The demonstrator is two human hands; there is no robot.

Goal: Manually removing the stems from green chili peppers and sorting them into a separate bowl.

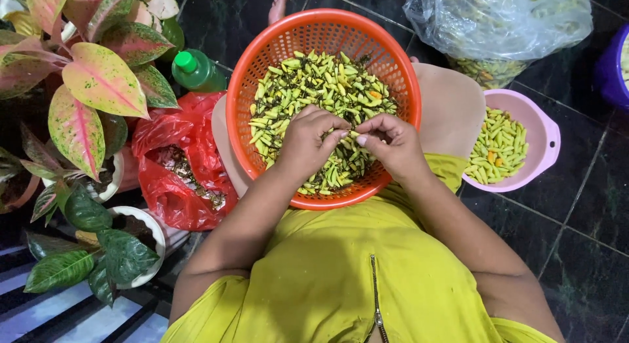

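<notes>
An orange plastic colander basket (262, 61) rests on my lap, filled with several small green and yellow chilli peppers (314, 81) with dark stems. My left hand (304, 141) and my right hand (393, 145) meet over the near half of the basket. Their fingertips pinch one small chilli (352, 134) between them. To my right on the dark floor stands a pink bowl (547, 143) holding several stemless chillies (501, 146).
A red plastic bag (171, 179) with scraps lies at my left. A green bottle (196, 71) stands behind it. Potted plants with pink-green leaves (92, 87) crowd the left. A clear bag of chillies (498, 22) sits far right beside a purple container (616, 61).
</notes>
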